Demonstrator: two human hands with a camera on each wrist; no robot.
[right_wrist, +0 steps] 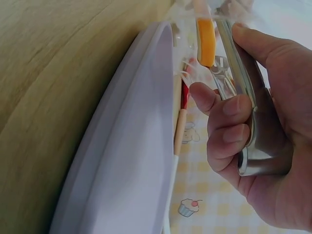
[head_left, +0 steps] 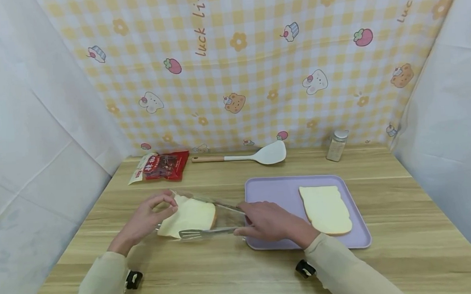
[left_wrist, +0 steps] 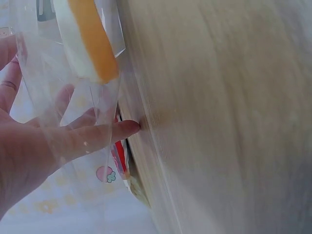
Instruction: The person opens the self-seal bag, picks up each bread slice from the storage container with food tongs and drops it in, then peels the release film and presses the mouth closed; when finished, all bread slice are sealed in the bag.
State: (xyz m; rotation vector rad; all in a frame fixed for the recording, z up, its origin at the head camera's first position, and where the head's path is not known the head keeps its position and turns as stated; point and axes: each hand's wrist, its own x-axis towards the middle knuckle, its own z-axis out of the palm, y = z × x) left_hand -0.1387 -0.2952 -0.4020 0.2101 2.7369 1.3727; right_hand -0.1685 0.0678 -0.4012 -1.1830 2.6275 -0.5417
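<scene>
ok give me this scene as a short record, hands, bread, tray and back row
left hand: left hand pinches the clear bag
right hand: right hand grips metal tongs
tongs: arms apart, one to each side of the bagged slice; contact unclear
tray: purple tray, holding a second bread slice towards its right end
back row, left to right: red packet, white spatula, lidded jar
surface: wooden tabletop

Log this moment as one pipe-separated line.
right hand: holds metal tongs | left hand: holds clear bag | bread slice: in clear bag | second slice: on purple tray
</scene>
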